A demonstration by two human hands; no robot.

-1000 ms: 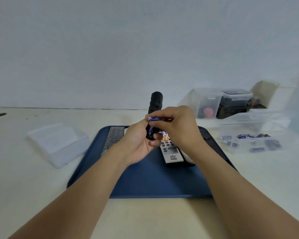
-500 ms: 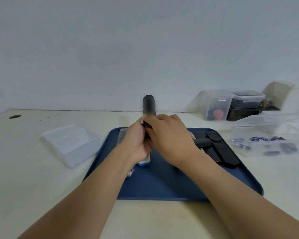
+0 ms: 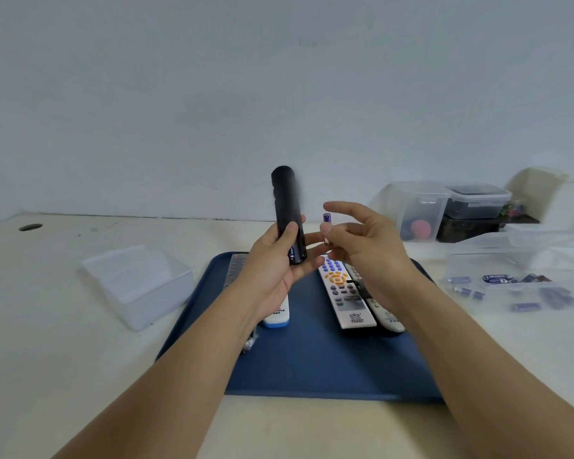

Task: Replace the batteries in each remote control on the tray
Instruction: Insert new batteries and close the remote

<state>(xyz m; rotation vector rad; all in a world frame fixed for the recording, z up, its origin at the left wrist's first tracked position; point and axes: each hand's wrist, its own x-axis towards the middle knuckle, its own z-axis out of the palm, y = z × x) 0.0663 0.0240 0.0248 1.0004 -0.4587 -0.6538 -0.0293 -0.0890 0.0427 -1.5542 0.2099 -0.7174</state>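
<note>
Mid-task, centre frame: left hand [image 3: 275, 263] gripping black remote [image 3: 287, 213], one battery seated; right hand [image 3: 362, 246] pinching second battery [image 3: 326, 223], other fingers spread. Tray [image 3: 312, 369] remotes apparently pending.

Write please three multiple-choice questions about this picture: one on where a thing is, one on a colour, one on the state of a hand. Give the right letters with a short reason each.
1. Where is the white remote with the orange buttons?
A. on the tray
B. in the left hand
C. in the clear box on the left

2. What colour is the tray?
A. red
B. blue
C. green

3. What is the left hand doing?
A. lying flat on the table
B. holding a black remote upright
C. pinching a battery

Answers:
1 A: the white remote lies flat on the tray, under the hands.
2 B: the tray's bare surface is dark blue.
3 B: the left hand grips the black remote near its lower end; the battery is pinched by the right hand.
</note>
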